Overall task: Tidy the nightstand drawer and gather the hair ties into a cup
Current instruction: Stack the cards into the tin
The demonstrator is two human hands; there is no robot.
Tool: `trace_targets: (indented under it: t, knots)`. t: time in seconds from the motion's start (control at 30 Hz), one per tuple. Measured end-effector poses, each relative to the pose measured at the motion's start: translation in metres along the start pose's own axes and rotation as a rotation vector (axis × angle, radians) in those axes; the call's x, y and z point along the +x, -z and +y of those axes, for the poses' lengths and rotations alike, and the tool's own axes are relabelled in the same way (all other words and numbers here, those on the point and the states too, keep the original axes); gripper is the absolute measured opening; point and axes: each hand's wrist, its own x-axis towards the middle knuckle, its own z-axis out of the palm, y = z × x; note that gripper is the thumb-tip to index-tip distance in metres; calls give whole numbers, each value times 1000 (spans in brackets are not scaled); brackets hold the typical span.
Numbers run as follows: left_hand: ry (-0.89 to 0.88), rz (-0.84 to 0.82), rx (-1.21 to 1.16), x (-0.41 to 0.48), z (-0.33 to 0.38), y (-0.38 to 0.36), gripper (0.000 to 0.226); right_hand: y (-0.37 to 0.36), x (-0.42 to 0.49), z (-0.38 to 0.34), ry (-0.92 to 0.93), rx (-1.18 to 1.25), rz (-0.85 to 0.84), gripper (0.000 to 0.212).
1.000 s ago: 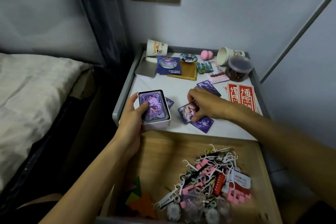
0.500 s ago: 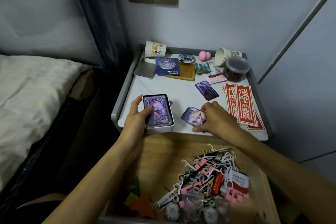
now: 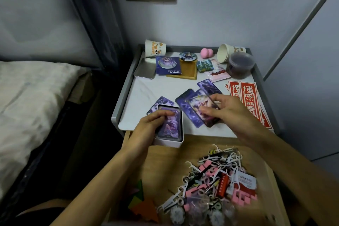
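Observation:
My left hand [image 3: 150,124] grips a small white tin [image 3: 169,141] full of purple picture cards at the nightstand's front edge, thumb lying across the top card. My right hand [image 3: 227,112] pinches a few purple cards [image 3: 190,110], lifted slightly above the white top. Another purple card [image 3: 209,86] lies just behind them, and one [image 3: 161,102] peeks out behind the tin. The open wooden drawer [image 3: 165,159] below holds a tangled heap [image 3: 211,183] of floss picks, pink clips and small round items. Two paper cups, one [image 3: 155,49] upright at the back left and one [image 3: 225,53] tipped on its side at the back right, stand on the nightstand.
At the back of the nightstand [image 3: 159,86] lie a silver tin lid [image 3: 145,69], a wooden tray [image 3: 187,71] with badges, a pink sponge [image 3: 205,53] and a dark plastic tub [image 3: 240,66]. Red paper strips [image 3: 247,101] cover the right side. A bed [image 3: 27,97] lies to the left.
My right hand has gathered the loose cards from the nightstand's front and lifted them toward the middle. My left hand's thumb now lies over the cards in the tin.

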Motion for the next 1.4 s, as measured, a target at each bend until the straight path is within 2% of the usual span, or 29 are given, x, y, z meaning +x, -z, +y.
trace_targets:
  t: [0.13, 0.2, 0.3, 0.37, 0.43, 0.57, 0.67, 0.77, 0.93, 1.1, 1.27, 1.4]
  knots:
    - [64, -24, -87, -2, -1, -6, 32, -11, -2, 2, -19, -131, -174, 15]
    - [65, -24, -118, -1, -2, -4, 41, -12, -3, 3, -4, -190, -181, 17]
    - [27, -46, -56, 0, -4, -3, 24, -12, -3, 5, 40, -209, -124, 15]
    - [10, -29, -41, 0, -4, -3, 18, -12, -3, 8, 39, -114, -5, 14]
    - [-4, -12, -48, 1, -5, -2, 19, -12, -2, 11, -22, 124, 100, 15]
    - [-18, 50, -118, -1, -5, -3, 27, -23, -9, 19, -225, 532, 115, 18]
    - [-9, 91, -149, 0, -7, -3, 21, -35, -15, 27, -308, 596, 84, 19]
    - [-22, 64, -121, 0, -9, -2, 22, -43, -17, 28, -290, 598, 102, 16]
    - [-91, -87, 44, -6, -9, -10, 24, -28, -12, 13, -143, 502, 204, 14]
    - [-135, -91, 23, -7, -3, -10, 33, -3, -1, -1, -14, 49, 110, 16]
    - [-11, -166, -72, -9, -7, -14, 49, -18, -1, 9, 11, -197, 32, 11]
    - [54, -161, -81, -12, -10, -17, 48, -24, 2, 15, 37, -236, 49, 5]
